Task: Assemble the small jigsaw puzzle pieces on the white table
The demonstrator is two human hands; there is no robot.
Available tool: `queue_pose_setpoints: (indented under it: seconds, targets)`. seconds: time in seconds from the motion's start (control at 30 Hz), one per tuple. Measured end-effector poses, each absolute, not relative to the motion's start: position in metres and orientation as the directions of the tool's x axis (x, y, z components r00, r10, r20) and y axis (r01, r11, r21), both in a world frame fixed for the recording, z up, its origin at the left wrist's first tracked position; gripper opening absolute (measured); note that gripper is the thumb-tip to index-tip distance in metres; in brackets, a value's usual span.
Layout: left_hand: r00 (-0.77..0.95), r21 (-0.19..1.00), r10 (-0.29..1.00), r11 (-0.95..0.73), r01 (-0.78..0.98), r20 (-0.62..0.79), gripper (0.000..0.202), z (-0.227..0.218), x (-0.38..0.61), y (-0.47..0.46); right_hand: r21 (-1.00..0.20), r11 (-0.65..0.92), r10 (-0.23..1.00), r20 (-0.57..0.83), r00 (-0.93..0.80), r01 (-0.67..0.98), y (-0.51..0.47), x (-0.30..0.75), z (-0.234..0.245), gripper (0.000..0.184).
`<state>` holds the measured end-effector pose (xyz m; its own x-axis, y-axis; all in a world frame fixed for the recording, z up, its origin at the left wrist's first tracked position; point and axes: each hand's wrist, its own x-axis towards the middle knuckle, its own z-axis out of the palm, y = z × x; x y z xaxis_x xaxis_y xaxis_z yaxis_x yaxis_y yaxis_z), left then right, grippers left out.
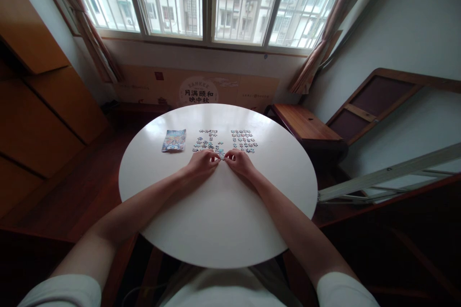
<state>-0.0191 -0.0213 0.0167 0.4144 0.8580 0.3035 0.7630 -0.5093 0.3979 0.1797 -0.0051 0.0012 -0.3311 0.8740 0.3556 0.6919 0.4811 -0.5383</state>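
My left hand (pixel 203 161) and my right hand (pixel 240 161) meet near the middle of a round white table (pixel 216 220). Thumb and fingertips of each are pinched at a small cluster of jigsaw puzzle pieces (pixel 221 153) between them. Which single piece each hand grips is too small to tell. Just beyond my left hand lies a loose group of jigsaw pieces (pixel 205 144). Past my right hand, more pieces (pixel 243 133) are laid out in rough rows. A colourful printed picture sheet (pixel 174 140) lies flat to the left of the pieces.
Beyond the table's far edge stands a printed cardboard panel (pixel 252 87) under a barred window (pixel 205 0). A wooden bench or low table (pixel 306 122) is at the right, near a leaning wooden frame (pixel 370 100). Wooden cabinets (pixel 36 120) stand at the left.
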Motion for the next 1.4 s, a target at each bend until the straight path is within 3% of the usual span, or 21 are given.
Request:
queue_pose_setpoints:
  seconds: [1.4]
  targets:
    - [0.485,0.380,0.810,-0.584,0.718,0.329,0.025,0.0159,-0.0197,-0.0195,-0.545,0.496,0.868,0.335,-0.367,0.675,-0.0091,0.1802,0.0074,0.008]
